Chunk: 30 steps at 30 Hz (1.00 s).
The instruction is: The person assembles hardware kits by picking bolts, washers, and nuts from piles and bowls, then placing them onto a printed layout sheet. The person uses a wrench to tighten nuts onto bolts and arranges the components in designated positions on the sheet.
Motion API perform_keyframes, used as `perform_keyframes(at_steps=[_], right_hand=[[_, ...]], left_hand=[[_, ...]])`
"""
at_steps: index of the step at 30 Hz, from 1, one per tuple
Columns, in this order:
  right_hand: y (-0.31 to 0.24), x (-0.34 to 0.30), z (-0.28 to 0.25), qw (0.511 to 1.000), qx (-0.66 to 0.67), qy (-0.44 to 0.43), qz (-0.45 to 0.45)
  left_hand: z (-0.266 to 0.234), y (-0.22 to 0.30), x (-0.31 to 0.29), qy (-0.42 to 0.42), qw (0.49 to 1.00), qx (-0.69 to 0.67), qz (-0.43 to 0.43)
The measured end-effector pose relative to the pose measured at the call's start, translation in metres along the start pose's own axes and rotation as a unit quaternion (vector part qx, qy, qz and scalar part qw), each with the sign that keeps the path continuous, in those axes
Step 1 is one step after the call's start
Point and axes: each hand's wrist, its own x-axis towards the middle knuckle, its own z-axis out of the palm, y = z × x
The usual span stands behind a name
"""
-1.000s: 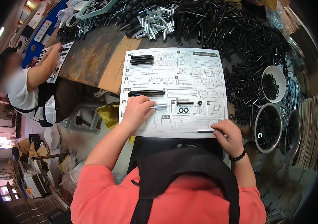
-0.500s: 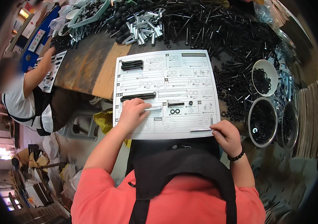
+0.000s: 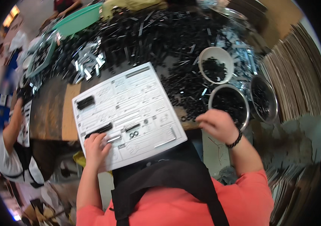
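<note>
Dark worktable point(image 3: 49, 113) spans the view, heaped at 11 to 1 with black hardware point(image 3: 124, 43). Clock centred on the printed sheet point(image 3: 141, 148): white bowl point(image 3: 214, 52) at 2, steel bowl point(image 3: 228, 86) at 3, both holding dark parts. Right hand point(image 3: 218, 125) at 3, off the sheet by the table edge, fingers half curled; can't tell if anything's pinched. Left hand point(image 3: 97, 150) at 7 to 8, fingers bent over the sheet, fingertips by the silver sleeve point(image 3: 114, 139); grip unclear. Long black bolts point(image 3: 99, 130) at 8, shorter black bolts point(image 3: 86, 102) near 10, L-shaped rod point(image 3: 166, 141) at 4, black rings point(image 3: 134, 134) near 6, all on the sheet. Change: right hand was at the rod's end half a second ago, now well clear of it, rod lying untouched. Judgement: rod looks placed, right hand freed; sleeve maybe still being settled.
</note>
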Motion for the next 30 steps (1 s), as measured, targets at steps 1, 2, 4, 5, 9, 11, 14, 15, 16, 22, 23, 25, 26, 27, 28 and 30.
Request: perform_keyframes(at_steps=[1,2,4,5,9,11,14,15,16,22,23,25,26,27,28,30], right_hand=[[0.011,-0.001,-0.015,0.998,-0.046,0.025,0.019],[0.021,0.001,-0.032,0.996,-0.049,0.063,0.047],[0.053,0.004,-0.066,0.983,-0.089,0.135,0.090],[0.077,0.004,-0.083,0.972,-0.127,0.169,0.107],[0.171,0.010,-0.142,0.925,-0.170,0.226,0.253],[0.229,0.009,-0.160,0.900,-0.168,0.217,0.338],[0.277,0.022,-0.158,0.873,-0.237,0.148,0.399],[0.286,0.033,-0.151,0.865,-0.239,0.129,0.422],[0.294,0.043,-0.144,0.856,-0.242,0.110,0.444],[0.327,0.093,-0.101,0.764,-0.204,0.083,0.606],[0.328,0.097,-0.103,0.752,-0.191,0.065,0.628],[0.287,0.114,-0.102,0.715,-0.202,0.070,0.666],[0.301,0.114,-0.102,0.706,-0.206,0.083,0.673],[0.324,0.109,-0.101,0.687,-0.240,0.094,0.679],[0.341,0.108,-0.100,0.689,-0.239,0.095,0.678],[0.407,0.086,-0.122,0.713,-0.263,0.046,0.649]], left_hand=[[-0.004,0.005,0.001,-0.012,0.999,-0.025,-0.043],[-0.007,0.008,0.003,-0.007,0.999,-0.023,-0.046],[-0.009,0.011,0.004,0.006,0.999,-0.025,-0.048],[-0.009,0.011,0.005,0.014,0.998,-0.031,-0.047],[-0.003,0.013,0.006,0.047,0.997,-0.054,-0.037],[-0.002,0.018,0.008,0.056,0.997,-0.053,-0.022],[0.000,0.019,0.006,0.064,0.996,-0.051,-0.023],[0.001,0.019,0.005,0.063,0.996,-0.053,-0.025],[0.001,0.021,0.005,0.063,0.996,-0.055,-0.027],[-0.005,0.025,-0.001,0.068,0.996,-0.046,-0.040],[-0.007,0.028,-0.001,0.078,0.996,-0.025,-0.026],[-0.011,0.029,-0.004,0.076,0.996,-0.011,-0.037],[-0.013,0.029,-0.005,0.071,0.996,-0.009,-0.050],[-0.012,0.028,-0.004,0.066,0.997,-0.004,-0.048],[-0.013,0.028,-0.006,0.067,0.996,-0.005,-0.057],[-0.012,0.029,-0.005,0.062,0.996,-0.016,-0.066]])
